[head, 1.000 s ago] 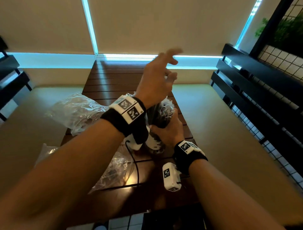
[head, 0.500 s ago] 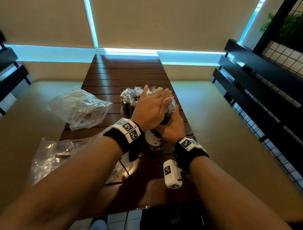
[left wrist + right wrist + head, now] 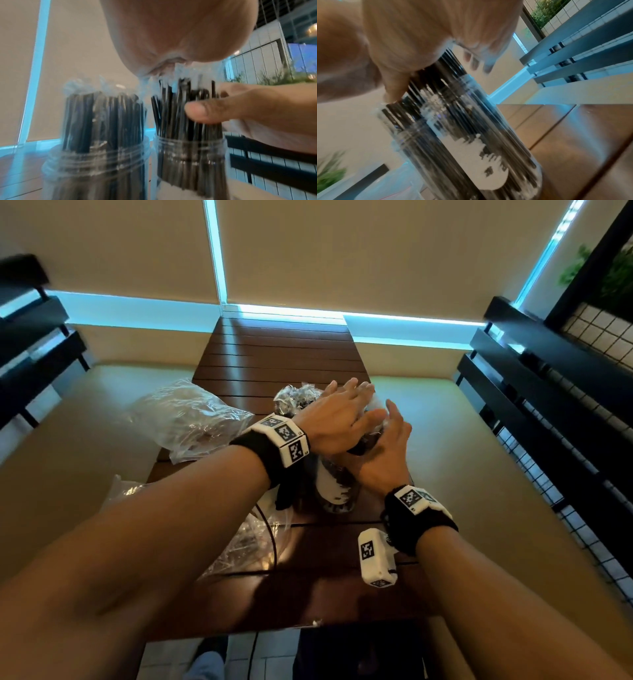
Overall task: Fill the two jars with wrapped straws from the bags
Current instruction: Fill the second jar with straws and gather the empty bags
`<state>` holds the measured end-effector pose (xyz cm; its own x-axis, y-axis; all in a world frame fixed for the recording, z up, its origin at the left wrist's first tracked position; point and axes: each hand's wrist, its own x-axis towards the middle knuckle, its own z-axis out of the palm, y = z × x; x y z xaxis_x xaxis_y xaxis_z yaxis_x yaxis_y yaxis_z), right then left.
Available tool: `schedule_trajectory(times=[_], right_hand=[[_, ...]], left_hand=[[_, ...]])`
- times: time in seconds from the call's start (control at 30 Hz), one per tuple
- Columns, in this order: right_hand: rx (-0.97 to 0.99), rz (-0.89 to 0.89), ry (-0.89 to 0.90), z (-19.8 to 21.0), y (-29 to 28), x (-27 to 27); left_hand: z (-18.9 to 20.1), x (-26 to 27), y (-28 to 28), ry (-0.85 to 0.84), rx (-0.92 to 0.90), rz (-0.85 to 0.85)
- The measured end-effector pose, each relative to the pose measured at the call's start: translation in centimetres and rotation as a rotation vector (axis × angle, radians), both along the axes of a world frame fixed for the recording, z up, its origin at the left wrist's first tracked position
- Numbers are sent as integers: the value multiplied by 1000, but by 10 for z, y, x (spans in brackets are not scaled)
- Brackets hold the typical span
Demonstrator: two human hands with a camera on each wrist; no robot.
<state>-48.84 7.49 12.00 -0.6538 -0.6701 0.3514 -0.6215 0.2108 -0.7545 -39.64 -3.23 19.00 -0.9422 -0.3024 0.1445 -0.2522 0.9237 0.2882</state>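
Two clear jars stand close together on the brown slatted table (image 3: 274,354), both packed with black wrapped straws. The nearer jar (image 3: 334,491) (image 3: 188,155) (image 3: 471,148) bears a white label. The other jar (image 3: 96,162) stands just left of and behind it, and its straw tops (image 3: 294,398) poke up. My left hand (image 3: 337,419) (image 3: 180,33) lies flat with straight fingers on the straw tops of the nearer jar. My right hand (image 3: 383,453) (image 3: 257,108) holds that jar's straws (image 3: 180,108) above the rim, thumb in front and fingers behind.
A crumpled clear bag (image 3: 185,419) lies at the table's left edge. Another bag (image 3: 246,542) lies under my left forearm. Cream benches flank the table, a black slatted rail (image 3: 548,405) runs along the right, and a blind-covered window closes the far end.
My left hand came down from above and now lies flat on the straw tops. My right hand slid up from the jar's neck to the straws.
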Motion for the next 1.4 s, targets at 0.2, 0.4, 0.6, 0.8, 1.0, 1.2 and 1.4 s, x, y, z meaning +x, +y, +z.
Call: schedule_trajectory(times=[0.2,0.4,0.6,0.8,1.0,1.2,1.4], right_hand=[[-344,-64,394,46,3,54],[144,522,420,14,-35,116],[932,585,319,-36,-73,148],[889,721,236,-60,-96,171],[1026,809,402,-60,-110,190],[1138,935,511,-64,-112,202],[1149,899,526,-67,-110,202]], left_hand=[[28,62,-23,527,211,200],[-11,151,-71,-23,146,501],[-83,216,-82,-825,120,520],[-136,265,-87,-826,194,577],[-138,262,-91,-651,285,513],[-138,260,-91,-582,338,502],[-133,266,-88,-602,294,462]])
